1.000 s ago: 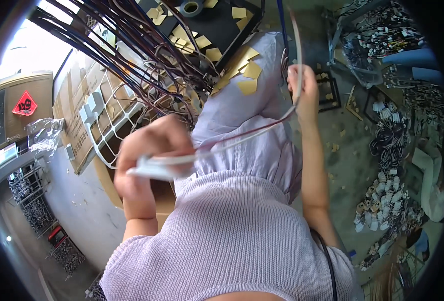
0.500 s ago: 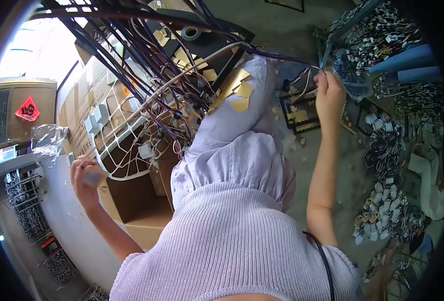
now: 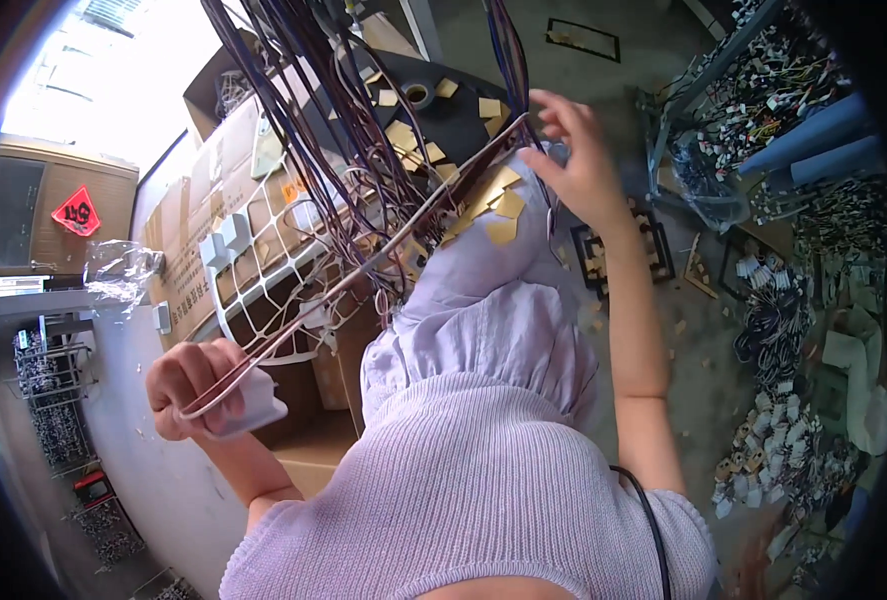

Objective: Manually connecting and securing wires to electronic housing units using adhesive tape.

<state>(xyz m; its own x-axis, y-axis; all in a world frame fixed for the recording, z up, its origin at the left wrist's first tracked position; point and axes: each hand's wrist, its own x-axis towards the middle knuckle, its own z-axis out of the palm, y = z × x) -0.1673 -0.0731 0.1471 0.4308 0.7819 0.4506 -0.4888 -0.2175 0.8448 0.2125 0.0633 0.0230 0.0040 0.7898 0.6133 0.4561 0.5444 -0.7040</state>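
Observation:
My left hand is closed in a fist at the left, gripping the end of a long pale cable. A white, thin flexible piece is in the same hand; its kind I cannot make out. The cable runs taut up to the right, crossing a tangle of dark cables. My right hand is raised with fingers apart beside another hanging bundle of dark cables. Below it, gold pieces of card or tape lie on my lavender-clad lap.
A black board holds more gold pieces and a tape roll. White netting hangs by cardboard boxes at left. Connector cables pile on the right floor, near a black frame.
My left hand has moved right and down and now grips the pale cable. My right hand has moved left and opened, no longer pinching cable. The dark cables have shifted and hang more upright.

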